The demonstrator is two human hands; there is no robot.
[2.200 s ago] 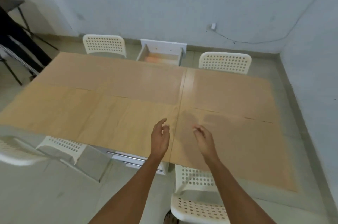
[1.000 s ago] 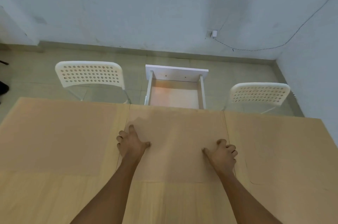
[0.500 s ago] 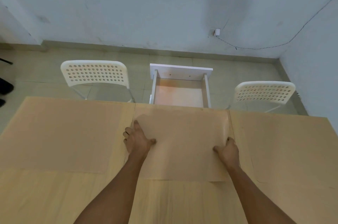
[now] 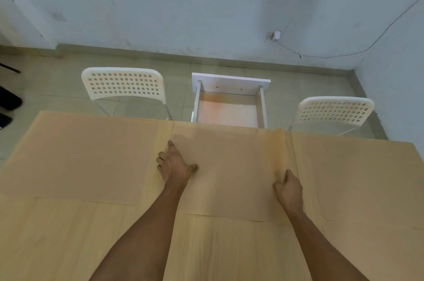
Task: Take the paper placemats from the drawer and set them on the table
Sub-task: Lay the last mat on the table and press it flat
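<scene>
Three tan paper placemats lie side by side along the far half of the light wooden table [image 4: 229, 253]. My left hand [image 4: 174, 166] rests flat on the left edge of the middle placemat [image 4: 229, 170], fingers spread. My right hand [image 4: 288, 188] pinches that placemat's right edge, which is lifted into a slight ridge. Another placemat [image 4: 80, 156] lies to the left and one more placemat [image 4: 358, 179] to the right. Beyond the far table edge an open white drawer [image 4: 229, 87] shows a bare bottom.
Two white perforated chairs [image 4: 124, 84] [image 4: 335, 110] stand at the far side of the table, left and right of the drawer. A grey wall with a small socket and cable [image 4: 274, 35] lies behind. Dark objects [image 4: 9, 99] sit on the floor at the far left.
I went from the near side of the table to leaning over its far half. Both hands landed on the middle placemat; the right hand closed onto its right edge and raised it slightly.
</scene>
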